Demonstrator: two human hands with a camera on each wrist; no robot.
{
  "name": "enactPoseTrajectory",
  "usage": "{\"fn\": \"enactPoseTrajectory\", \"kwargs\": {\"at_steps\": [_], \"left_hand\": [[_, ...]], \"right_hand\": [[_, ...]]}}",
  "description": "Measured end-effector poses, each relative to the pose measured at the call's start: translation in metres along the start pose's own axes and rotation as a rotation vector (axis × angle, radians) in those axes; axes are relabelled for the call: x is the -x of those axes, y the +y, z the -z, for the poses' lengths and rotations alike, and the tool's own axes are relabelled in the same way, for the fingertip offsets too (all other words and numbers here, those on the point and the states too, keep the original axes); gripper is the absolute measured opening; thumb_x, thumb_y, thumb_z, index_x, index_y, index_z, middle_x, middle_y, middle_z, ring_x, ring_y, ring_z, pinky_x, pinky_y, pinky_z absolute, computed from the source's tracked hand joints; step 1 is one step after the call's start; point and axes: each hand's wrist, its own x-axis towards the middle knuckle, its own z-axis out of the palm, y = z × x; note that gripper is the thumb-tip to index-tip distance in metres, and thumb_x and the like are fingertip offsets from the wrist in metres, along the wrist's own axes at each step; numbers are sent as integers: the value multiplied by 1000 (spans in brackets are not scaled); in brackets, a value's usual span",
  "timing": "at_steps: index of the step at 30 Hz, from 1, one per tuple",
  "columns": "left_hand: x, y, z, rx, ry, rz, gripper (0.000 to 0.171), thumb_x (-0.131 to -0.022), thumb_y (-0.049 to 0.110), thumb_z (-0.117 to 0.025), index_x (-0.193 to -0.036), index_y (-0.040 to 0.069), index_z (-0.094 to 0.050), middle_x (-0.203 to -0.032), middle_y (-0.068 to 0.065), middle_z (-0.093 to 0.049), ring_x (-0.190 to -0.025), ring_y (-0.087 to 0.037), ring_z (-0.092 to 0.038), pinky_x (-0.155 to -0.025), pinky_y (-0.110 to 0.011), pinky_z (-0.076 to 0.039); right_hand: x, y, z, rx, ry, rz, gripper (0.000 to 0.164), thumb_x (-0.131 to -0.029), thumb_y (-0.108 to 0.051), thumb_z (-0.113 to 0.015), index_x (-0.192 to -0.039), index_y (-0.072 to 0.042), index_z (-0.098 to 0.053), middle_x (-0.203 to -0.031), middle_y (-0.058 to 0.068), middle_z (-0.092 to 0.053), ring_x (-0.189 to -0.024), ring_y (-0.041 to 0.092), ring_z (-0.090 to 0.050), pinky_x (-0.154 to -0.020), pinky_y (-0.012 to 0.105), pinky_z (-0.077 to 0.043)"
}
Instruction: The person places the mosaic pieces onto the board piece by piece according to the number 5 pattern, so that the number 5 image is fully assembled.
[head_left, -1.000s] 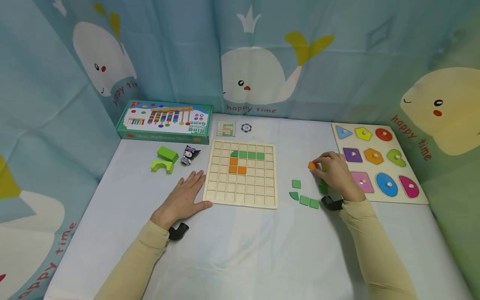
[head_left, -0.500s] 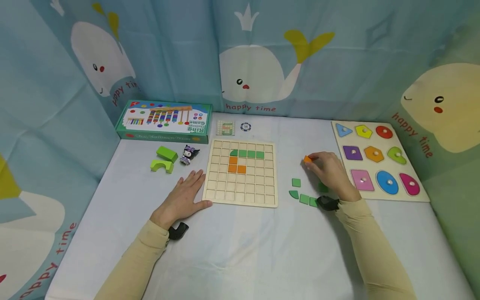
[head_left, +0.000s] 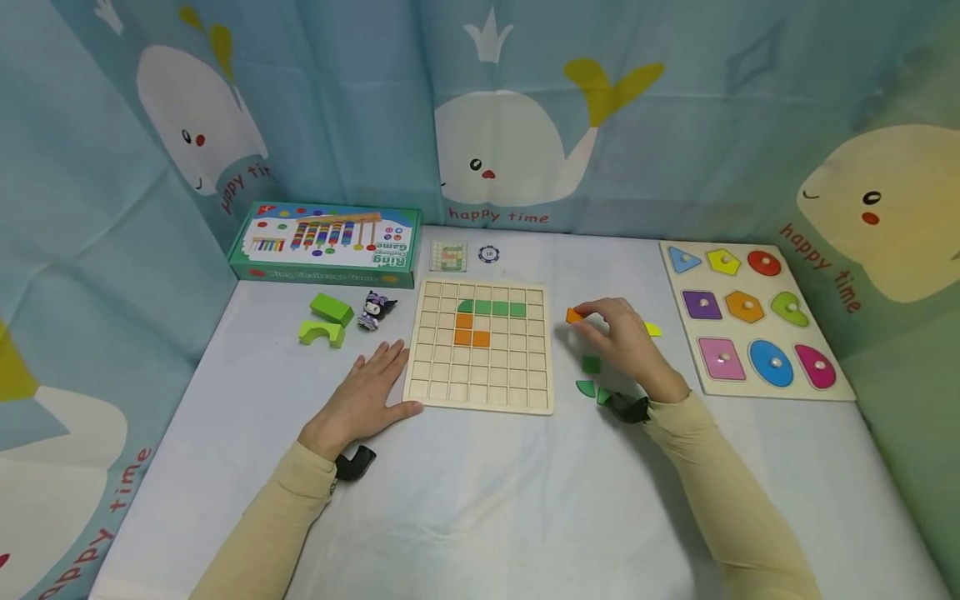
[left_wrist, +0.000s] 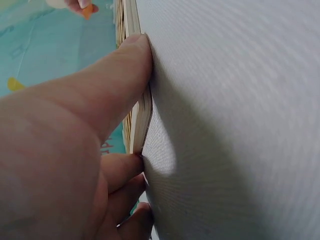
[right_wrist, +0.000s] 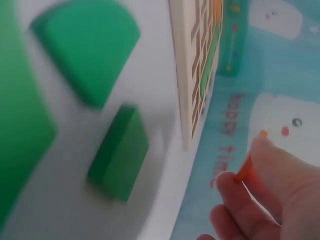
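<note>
My right hand (head_left: 624, 346) pinches an orange tile (head_left: 573, 316) between thumb and fingers, off the right side of the wooden grid board (head_left: 480, 402). In the right wrist view the orange tile (right_wrist: 244, 168) is seen edge-on, above the table. Flat on the table with fingers spread, my left hand (head_left: 363, 400) touches the board's left edge; its thumb (left_wrist: 135, 55) lies along the near corner. A row of green tiles (head_left: 501, 308), the leftmost with a rounded corner, sits in the grid. Below its left end, several orange tiles (head_left: 481, 339) form an L.
Under the right hand lie a green square tile (head_left: 591, 364) and a green quarter-round tile (head_left: 586, 388). A yellow piece (head_left: 653, 329) shows behind that hand. A knobbed shape puzzle (head_left: 757, 329) stands right; a game box (head_left: 326, 246), figurine (head_left: 375, 310) and green blocks (head_left: 330, 308) are left.
My right hand has moved left toward the board with the orange tile, uncovering the yellow piece and passing over some green tiles. My left hand keeps its place.
</note>
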Motion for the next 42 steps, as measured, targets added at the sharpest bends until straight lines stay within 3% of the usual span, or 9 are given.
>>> {"fn": "enactPoseTrajectory", "kwargs": {"at_steps": [19, 29, 42], "left_hand": [[0, 1, 2, 7, 6, -1, 90, -90, 50, -66, -152, -2, -28, -159, -17, -20, -145, -34, -14, -113, -57, -15], [1, 1, 3, 8, 14, -2, 89, -90, 50, -66, -151, -3, -28, -158, -17, -21, -145, -34, -15, -112, -58, -16], [2, 1, 0, 12, 24, -5, 89, -89, 49, -67, -151, -3, -29, -158, -19, -23, -145, -35, -16, -112, -58, -17]], "right_hand": [[-18, -33, -34, -62, -123, 56, 25, -89, -14, -74, -109, -1, -69, -107, 10, -67, -108, 29, -53, -93, 47, -42], [-29, -49, -47, 0, -180, 63, 26, -91, -17, -72, -112, -1, -71, -110, 10, -67, -106, 26, -55, -90, 43, -45], [-38, -58, -62, 116, -240, 115, 23, -89, -21, -75, -103, -3, -74, -100, 7, -69, -93, 24, -58, -83, 39, -47]]}}
